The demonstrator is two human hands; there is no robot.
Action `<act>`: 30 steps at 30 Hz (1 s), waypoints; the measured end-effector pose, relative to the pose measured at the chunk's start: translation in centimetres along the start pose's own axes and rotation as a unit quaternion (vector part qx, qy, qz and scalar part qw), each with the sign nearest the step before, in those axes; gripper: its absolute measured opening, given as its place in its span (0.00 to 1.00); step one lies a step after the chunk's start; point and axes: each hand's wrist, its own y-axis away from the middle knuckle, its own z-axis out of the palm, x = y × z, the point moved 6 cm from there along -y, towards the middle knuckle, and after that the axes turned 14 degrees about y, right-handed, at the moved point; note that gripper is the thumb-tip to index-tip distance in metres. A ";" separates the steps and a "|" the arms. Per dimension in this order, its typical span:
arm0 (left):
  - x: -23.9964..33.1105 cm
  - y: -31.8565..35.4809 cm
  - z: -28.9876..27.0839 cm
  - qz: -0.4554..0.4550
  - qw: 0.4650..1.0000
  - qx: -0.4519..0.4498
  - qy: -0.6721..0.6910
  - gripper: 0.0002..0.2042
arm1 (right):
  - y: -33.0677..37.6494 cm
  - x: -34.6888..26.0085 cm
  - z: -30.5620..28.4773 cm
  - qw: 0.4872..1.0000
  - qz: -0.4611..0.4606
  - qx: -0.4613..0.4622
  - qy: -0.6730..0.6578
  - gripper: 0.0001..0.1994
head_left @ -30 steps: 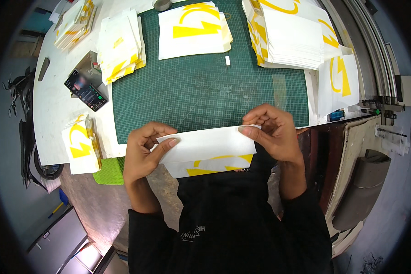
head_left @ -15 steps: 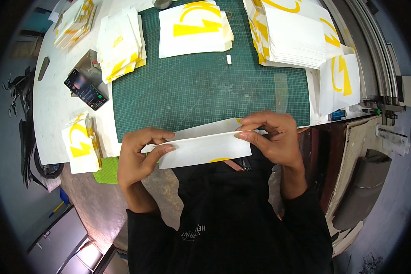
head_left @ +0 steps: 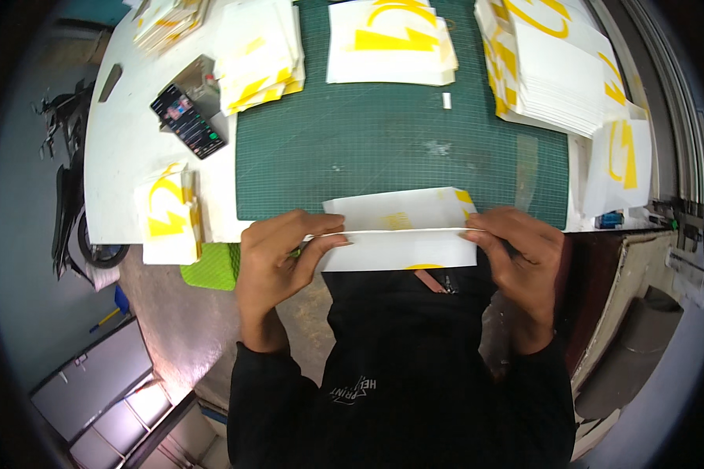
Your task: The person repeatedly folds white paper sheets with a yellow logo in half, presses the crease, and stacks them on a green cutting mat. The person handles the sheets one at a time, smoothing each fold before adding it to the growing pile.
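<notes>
A white paper sheet with yellow print (head_left: 399, 252) is held between my two hands at the front edge of the green cutting mat (head_left: 368, 148). A fold runs across it, with one panel facing me and another leaning away toward the mat. My left hand (head_left: 278, 254) pinches the left end of the fold between thumb and fingers. At the right end, my right hand (head_left: 524, 250) grips the same crease in a pinch. Yellow marks show on the far panel and along the near panel's lower edge.
Stacks of white and yellow printed paper lie at the back: a left stack (head_left: 260, 59), a middle stack (head_left: 387, 47) and a large right stack (head_left: 555, 74). A smaller stack (head_left: 168, 223) sits front left. A phone (head_left: 188, 121) leans on a grey block. A small white piece (head_left: 447, 101) rests on the mat.
The view has shifted, so the table appears further left and lower edges sit higher. The sheet is now more level, and more of its printed far panel shows. Both hands keep their pinch.
</notes>
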 end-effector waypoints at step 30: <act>-2.6 0.4 1.0 -0.140 0.974 -0.035 0.175 0.03 | -1.4 2.3 2.5 0.976 -0.024 -0.198 -0.092 0.04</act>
